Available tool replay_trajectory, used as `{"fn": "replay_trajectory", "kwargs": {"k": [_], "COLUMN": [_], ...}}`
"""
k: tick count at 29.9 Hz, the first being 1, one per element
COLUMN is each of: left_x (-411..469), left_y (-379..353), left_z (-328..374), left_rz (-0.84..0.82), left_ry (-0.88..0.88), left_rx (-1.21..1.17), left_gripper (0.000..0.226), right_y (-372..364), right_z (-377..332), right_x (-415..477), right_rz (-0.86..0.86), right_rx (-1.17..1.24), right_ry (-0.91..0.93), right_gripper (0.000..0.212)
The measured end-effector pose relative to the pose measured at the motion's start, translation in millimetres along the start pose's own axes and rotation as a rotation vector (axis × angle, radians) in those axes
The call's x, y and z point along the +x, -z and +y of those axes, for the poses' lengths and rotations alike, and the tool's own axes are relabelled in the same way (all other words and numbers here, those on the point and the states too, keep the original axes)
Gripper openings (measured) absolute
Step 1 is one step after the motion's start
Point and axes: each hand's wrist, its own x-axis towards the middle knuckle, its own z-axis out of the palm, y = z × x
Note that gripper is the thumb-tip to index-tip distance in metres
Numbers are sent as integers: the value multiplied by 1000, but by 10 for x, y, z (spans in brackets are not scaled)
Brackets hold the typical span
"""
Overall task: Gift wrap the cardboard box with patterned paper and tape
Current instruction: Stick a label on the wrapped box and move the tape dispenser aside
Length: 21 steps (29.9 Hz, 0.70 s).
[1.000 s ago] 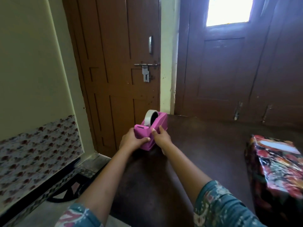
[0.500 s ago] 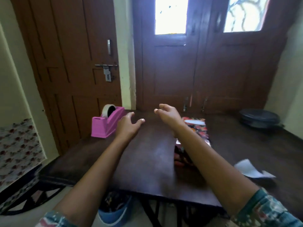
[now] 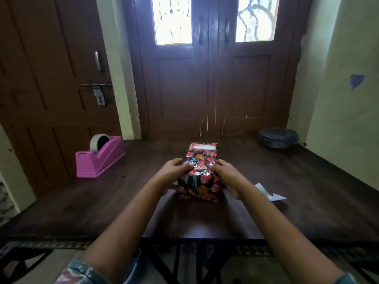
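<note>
A pink plastic tape dispenser point(image 3: 98, 159) stands left on the dark wooden tabletop point(image 3: 287, 181), where a person's left hand point(image 3: 174, 170) grips one side of the centred cardboard box point(image 3: 200, 160), wrapped in black red-flowered paper point(image 3: 196, 187), and the right hand point(image 3: 226, 175) the other. Wrapping looks nearly complete; the next move likely calls for checking seams for loose tape.
</note>
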Motion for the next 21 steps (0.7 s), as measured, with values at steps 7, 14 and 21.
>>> {"fn": "replay_trajectory", "kwargs": {"k": [7, 14, 21], "left_x": [417, 1274, 2163], "left_y": [38, 102, 133], "left_z": [1, 78, 134], "left_rz": [-27, -61, -43], "left_ry": [13, -1, -7], "left_rx": [-59, -11, -47], "left_gripper": [68, 70, 68], "right_y": [72, 172, 269], "right_z": [-39, -183, -260], "right_x": [373, 1157, 2079], "right_rz": [-50, -50, -91], "right_rx": [10, -36, -35], "right_ry": [8, -70, -134], "right_gripper": [16, 22, 48]}}
